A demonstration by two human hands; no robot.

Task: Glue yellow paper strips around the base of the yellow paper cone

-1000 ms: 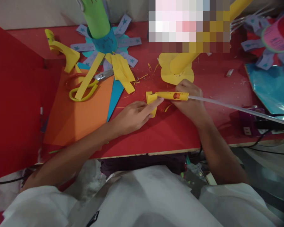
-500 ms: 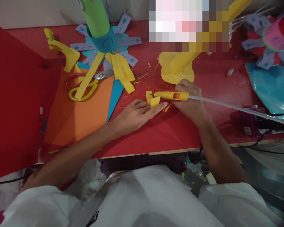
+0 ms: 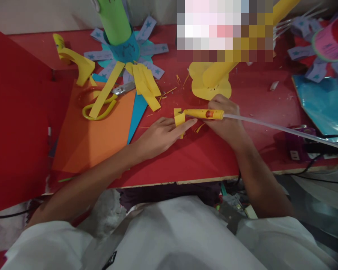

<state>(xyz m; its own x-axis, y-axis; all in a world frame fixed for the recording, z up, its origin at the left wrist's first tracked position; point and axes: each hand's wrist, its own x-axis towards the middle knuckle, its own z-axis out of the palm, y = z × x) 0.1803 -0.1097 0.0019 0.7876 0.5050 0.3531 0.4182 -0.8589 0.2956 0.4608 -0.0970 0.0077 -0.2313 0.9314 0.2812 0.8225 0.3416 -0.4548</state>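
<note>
Head view: the flap of the folded yellow strip at your left hand has just swung back; half a second ago it leaned right, and now it lies nearly in line with the rest of the paper, near the tip of the yellow glue gun. Your right hand and the gun hardly differ from then, so you seem to be bringing the paper to the tool rather than the tool to the paper. I judge this to be positioning; no glue can be made out, and whether the tip touches is too small to tell.

Your left hand appears to pinch the strip, one digit stretched out toward your right hand; which fingertips meet the paper is hidden. Your right hand looks wrapped around the gun's grip below the barrel, but you can't tell from here whether a finger is pressing. The clear stick trails from the gun's back, over that hand.

Beyond your left hand lie loose yellow strips, and to its left the scissors and an orange sheet. Just beyond your right hand sits a yellow flower-shaped paper.
</note>
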